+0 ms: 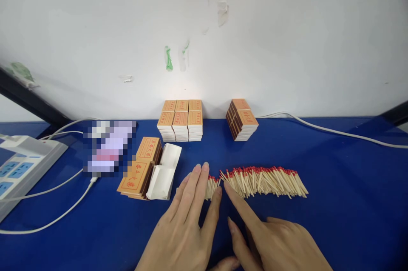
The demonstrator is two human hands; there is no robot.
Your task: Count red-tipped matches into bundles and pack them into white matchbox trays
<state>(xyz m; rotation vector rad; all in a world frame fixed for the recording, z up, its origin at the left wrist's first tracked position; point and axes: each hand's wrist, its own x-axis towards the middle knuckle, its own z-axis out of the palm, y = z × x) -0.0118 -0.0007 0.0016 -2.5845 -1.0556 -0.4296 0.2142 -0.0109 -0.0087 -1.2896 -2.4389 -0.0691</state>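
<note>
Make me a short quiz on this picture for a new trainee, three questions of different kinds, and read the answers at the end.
1. What colour are the heads in the larger heap of matches? A: blue. B: red. C: white.
2. True or false: as the person sees it, that heap lies to the right of the smaller heap.
3. Fill in: the white trays lie ____ the orange box covers and the left hand.

Key: 1, B; 2, true; 3, between.

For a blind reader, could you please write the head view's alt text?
The left hand is beside a small match bunch, the right hand at a longer red-tipped match row, on a blue table. Matchbox stacks stand behind.
</note>
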